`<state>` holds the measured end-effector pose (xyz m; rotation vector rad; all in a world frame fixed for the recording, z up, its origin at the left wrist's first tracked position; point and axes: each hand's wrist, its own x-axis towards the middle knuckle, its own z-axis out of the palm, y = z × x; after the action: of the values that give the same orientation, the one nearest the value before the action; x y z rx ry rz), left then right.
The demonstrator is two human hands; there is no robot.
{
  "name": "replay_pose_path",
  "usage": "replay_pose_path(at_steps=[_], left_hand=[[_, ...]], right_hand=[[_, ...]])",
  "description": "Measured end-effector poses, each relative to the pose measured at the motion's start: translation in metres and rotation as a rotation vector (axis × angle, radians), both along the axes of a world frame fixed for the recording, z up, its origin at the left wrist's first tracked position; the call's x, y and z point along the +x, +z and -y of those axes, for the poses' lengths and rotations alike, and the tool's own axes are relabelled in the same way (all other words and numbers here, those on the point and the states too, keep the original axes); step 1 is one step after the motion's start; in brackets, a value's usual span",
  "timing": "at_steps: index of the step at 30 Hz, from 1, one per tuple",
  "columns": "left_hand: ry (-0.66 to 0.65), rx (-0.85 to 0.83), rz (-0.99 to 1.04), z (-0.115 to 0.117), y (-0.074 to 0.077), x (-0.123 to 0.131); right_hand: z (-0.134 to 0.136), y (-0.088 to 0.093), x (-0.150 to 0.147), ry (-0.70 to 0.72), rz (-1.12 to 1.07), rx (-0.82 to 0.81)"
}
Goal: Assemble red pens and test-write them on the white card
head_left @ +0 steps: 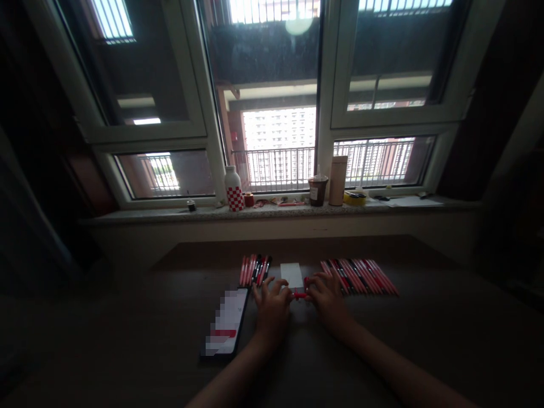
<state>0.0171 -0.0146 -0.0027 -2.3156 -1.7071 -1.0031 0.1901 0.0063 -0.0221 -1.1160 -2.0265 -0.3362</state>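
Note:
My left hand (272, 306) and my right hand (328, 299) meet over the middle of the table, fingers bent and closed. Between their fingertips runs a short red pen-like stick (300, 295), gripped at its two ends. A small red piece also shows by the right fingertips, partly hidden. Just beyond the hands lies a white rectangular card or pad (291, 274). Left of it is a small row of pink, black and red pens (254, 270). To the right, a longer slanted row of similar pens (359, 276) lies side by side.
A phone (227, 323) with a lit screen lies left of my left hand on the dark table (140, 340). Along the windowsill (204, 214) stand a red-checked white bottle (233, 190), a lidded drink cup (318, 190), a tan cylinder (338, 181) and a yellow tape roll (354, 198).

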Motion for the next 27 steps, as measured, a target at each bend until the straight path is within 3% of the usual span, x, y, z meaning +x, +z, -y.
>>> replay_pose_path(at_steps=[13, 27], left_hand=[[-0.001, 0.056, -0.059, 0.004, 0.003, 0.000], [-0.079, -0.025, 0.035, 0.001, 0.001, 0.000]], right_hand=[[0.007, 0.011, 0.001, 0.045, 0.071, -0.155], [0.001, 0.005, 0.003, 0.047, 0.042, -0.087]])
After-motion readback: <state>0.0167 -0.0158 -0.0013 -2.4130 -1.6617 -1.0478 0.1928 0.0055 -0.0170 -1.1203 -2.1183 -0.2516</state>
